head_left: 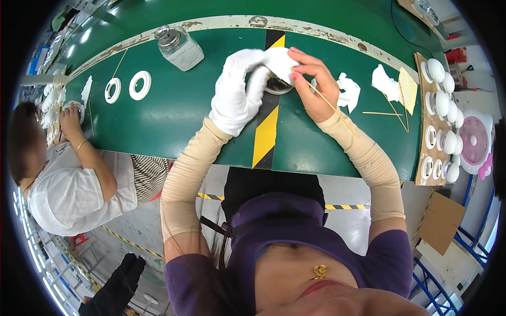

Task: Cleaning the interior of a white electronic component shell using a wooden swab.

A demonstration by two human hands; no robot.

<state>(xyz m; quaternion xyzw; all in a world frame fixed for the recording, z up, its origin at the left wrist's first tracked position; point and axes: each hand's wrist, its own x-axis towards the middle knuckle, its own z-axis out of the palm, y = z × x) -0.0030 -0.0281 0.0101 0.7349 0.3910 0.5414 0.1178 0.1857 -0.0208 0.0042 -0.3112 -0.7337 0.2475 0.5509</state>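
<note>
Above the black-and-yellow strip on the green table, my left hand, in a white glove, grips a smooth white dome that looks like a lamp cover. Under the dome shows a dark round part with a shiny rim; whether it is joined to the dome I cannot tell. My right hand is bare, its fingers closed around a thin wooden stick that slants back over the wrist. The stick's upper end meets the dome's right lower edge, and the right fingertips rest against the dome's side.
A glass bottle with a metal top and two white rings stand left. Crumpled white tissue, loose sticks and a yellow perforated pad lie right. Beyond is a board of white bulbs. A co-worker sits left.
</note>
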